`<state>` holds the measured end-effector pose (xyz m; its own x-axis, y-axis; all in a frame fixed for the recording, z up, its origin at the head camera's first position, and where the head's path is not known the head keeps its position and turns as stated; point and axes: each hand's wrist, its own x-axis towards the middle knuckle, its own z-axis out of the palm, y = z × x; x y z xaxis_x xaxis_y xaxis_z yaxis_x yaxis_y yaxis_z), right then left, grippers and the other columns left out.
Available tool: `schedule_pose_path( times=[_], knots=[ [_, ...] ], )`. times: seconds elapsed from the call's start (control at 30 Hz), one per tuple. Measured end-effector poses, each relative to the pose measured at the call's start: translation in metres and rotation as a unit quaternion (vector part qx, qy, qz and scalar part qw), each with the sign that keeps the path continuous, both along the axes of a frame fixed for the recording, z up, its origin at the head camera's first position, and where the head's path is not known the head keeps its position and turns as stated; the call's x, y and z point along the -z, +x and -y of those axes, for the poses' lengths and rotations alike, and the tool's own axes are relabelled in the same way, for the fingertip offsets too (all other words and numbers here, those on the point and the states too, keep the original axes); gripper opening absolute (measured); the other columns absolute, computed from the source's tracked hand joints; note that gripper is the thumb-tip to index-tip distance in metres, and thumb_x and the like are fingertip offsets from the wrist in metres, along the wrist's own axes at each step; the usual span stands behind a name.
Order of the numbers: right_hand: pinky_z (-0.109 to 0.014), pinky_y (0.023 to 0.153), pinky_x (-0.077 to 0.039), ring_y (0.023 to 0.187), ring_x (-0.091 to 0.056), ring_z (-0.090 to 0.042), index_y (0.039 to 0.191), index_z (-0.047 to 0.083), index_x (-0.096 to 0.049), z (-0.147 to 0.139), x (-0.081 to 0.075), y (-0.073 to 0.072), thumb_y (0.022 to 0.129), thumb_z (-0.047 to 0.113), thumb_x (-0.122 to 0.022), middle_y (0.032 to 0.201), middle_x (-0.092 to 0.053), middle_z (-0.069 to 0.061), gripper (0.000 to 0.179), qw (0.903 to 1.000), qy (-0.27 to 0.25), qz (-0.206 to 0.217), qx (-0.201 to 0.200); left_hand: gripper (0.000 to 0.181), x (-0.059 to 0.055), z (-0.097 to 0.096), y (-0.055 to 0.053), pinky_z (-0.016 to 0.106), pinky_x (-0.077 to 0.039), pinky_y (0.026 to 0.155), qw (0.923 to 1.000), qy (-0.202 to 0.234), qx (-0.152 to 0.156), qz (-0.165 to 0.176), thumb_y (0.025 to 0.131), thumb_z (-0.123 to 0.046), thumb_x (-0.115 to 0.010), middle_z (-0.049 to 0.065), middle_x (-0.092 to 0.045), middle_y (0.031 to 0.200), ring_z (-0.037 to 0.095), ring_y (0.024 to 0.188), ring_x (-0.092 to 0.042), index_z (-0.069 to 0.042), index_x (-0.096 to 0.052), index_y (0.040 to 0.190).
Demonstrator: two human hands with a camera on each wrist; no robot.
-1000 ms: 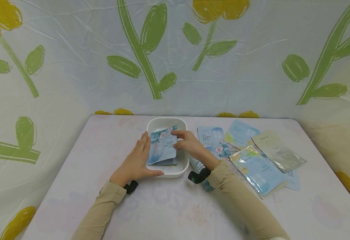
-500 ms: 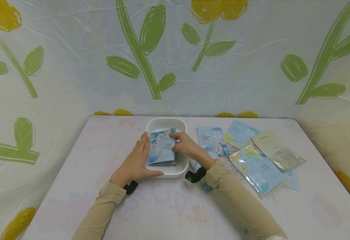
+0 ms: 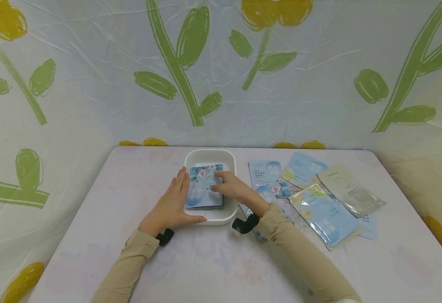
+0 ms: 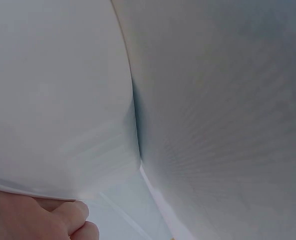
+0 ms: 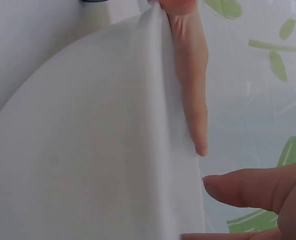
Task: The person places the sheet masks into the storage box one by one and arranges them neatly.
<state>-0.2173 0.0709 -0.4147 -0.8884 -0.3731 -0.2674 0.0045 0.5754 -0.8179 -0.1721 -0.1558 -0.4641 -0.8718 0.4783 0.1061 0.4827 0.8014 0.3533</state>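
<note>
A white plastic box (image 3: 229, 210) stands at the middle of the table, with a stack of blue flowered sheet mask packets (image 3: 203, 194) lying flat in it. My left hand (image 3: 169, 206) rests along the box's left side, fingers straight and thumb spread by the front rim. Over the stack's right edge reaches my right hand (image 3: 234, 187), thumb and forefinger apart on or just above the top packet. In the right wrist view, the right thumb (image 5: 247, 187) shows beyond the box wall (image 5: 113, 130); the packets are hidden there. The left wrist view shows curled fingertips (image 4: 70, 220) beneath the box.
Right of the box lie more packets: a blue one (image 3: 267, 172), another blue one (image 3: 305, 168), a glossy blue one (image 3: 325, 216) and a silver-beige one (image 3: 351, 189). Another packet (image 3: 260, 235) is partly under my right forearm. A flowered sheet (image 3: 281, 113) hangs behind the table.
The top packet, lifted and bent earlier, now lies flat on the stack. My right fingers have let go of its edge and spread over it. My left hand stays put.
</note>
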Motion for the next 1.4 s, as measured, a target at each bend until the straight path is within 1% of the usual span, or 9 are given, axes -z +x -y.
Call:
schedule_pose_path(
  times=[0.1,0.33,0.5,0.6,0.77,0.93,1.03,1.2,1.4],
  knots=[
    [-0.055,0.109,-0.039,0.138,-0.039,-0.039,0.149,-0.005,-0.037,-0.001,-0.002,0.002,0.095,0.017,-0.062,0.153,-0.036,-0.025,0.064,0.9999,-0.007,0.01,0.0,0.138,0.0,-0.001,0.0,0.044,-0.007,0.123,1.0,0.002,-0.002,-0.001,0.071,-0.085,-0.06,0.018,0.013,0.164,0.023,0.151,0.01,0.005,0.001,0.156],
    [-0.055,0.107,-0.041,0.137,-0.04,-0.039,0.151,-0.006,-0.034,-0.004,-0.005,0.004,0.097,0.022,-0.061,0.153,-0.038,-0.023,0.067,0.9997,-0.017,0.017,-0.005,0.139,-0.001,-0.002,0.001,0.045,-0.008,0.123,0.9999,0.013,-0.002,0.003,0.071,-0.086,-0.059,0.019,0.012,0.164,0.024,0.151,0.009,0.005,0.0,0.156],
    [-0.056,0.11,-0.038,0.14,-0.037,-0.039,0.151,-0.005,-0.034,-0.007,-0.008,0.006,0.097,0.025,-0.061,0.154,-0.037,-0.022,0.067,0.9996,-0.019,0.02,-0.008,0.139,-0.001,-0.002,0.002,0.045,-0.006,0.123,0.9999,0.01,0.0,0.008,0.071,-0.085,-0.06,0.018,0.014,0.164,0.024,0.151,0.011,0.001,0.008,0.156],
    [-0.056,0.111,-0.037,0.139,-0.036,-0.041,0.151,-0.004,-0.034,-0.01,-0.013,0.007,0.097,0.026,-0.061,0.154,-0.036,-0.023,0.068,0.9994,-0.027,0.021,-0.009,0.139,0.0,-0.001,0.002,0.044,-0.006,0.123,0.9999,0.007,-0.002,0.013,0.071,-0.085,-0.061,0.017,0.016,0.163,0.024,0.151,0.011,-0.002,0.012,0.156],
    [-0.058,0.11,-0.036,0.139,-0.036,-0.043,0.151,-0.002,-0.035,-0.02,-0.026,0.01,0.098,0.026,-0.059,0.154,-0.035,-0.023,0.065,0.9988,-0.047,0.011,-0.013,0.139,-0.001,-0.001,0.002,0.045,-0.007,0.123,0.9998,0.013,-0.003,0.014,0.071,-0.084,-0.061,0.016,0.016,0.163,0.024,0.151,0.01,-0.001,0.011,0.156],
    [-0.058,0.11,-0.037,0.138,-0.038,-0.041,0.151,0.004,-0.038,-0.035,-0.038,0.013,0.099,0.027,-0.059,0.153,-0.036,-0.021,0.06,0.9987,-0.051,0.005,-0.002,0.139,-0.002,-0.002,0.003,0.046,-0.007,0.123,0.9998,0.012,-0.007,0.017,0.07,-0.086,-0.06,0.016,0.016,0.164,0.024,0.151,0.011,0.004,0.004,0.156],
    [-0.058,0.109,-0.037,0.137,-0.04,-0.042,0.15,0.003,-0.038,-0.047,-0.043,0.015,0.1,0.027,-0.058,0.15,-0.039,-0.022,0.058,0.998,-0.063,-0.006,-0.001,0.14,-0.002,-0.003,0.003,0.045,-0.007,0.123,0.9996,0.011,-0.012,0.022,0.07,-0.086,-0.061,0.015,0.016,0.164,0.024,0.151,0.011,0.005,0.002,0.156],
    [-0.061,0.108,-0.037,0.135,-0.041,-0.043,0.149,0.0,-0.038,-0.072,-0.047,0.016,0.102,0.027,-0.055,0.149,-0.041,-0.024,0.057,0.9959,-0.082,-0.036,0.001,0.141,-0.002,-0.003,0.003,0.044,-0.007,0.123,0.9996,0.01,-0.013,0.022,0.069,-0.086,-0.062,0.015,0.016,0.164,0.023,0.151,0.01,0.002,0.006,0.156],
    [-0.058,0.11,-0.037,0.133,-0.044,-0.041,0.149,0.002,-0.038,-0.103,-0.045,0.016,0.102,0.03,-0.055,0.148,-0.042,-0.022,0.056,0.9946,-0.091,-0.045,0.023,0.142,-0.001,-0.002,0.002,0.043,-0.006,0.123,0.9998,0.007,-0.011,0.015,0.068,-0.086,-0.062,0.015,0.017,0.164,0.024,0.151,0.009,-0.004,0.014,0.156]
  ],
)
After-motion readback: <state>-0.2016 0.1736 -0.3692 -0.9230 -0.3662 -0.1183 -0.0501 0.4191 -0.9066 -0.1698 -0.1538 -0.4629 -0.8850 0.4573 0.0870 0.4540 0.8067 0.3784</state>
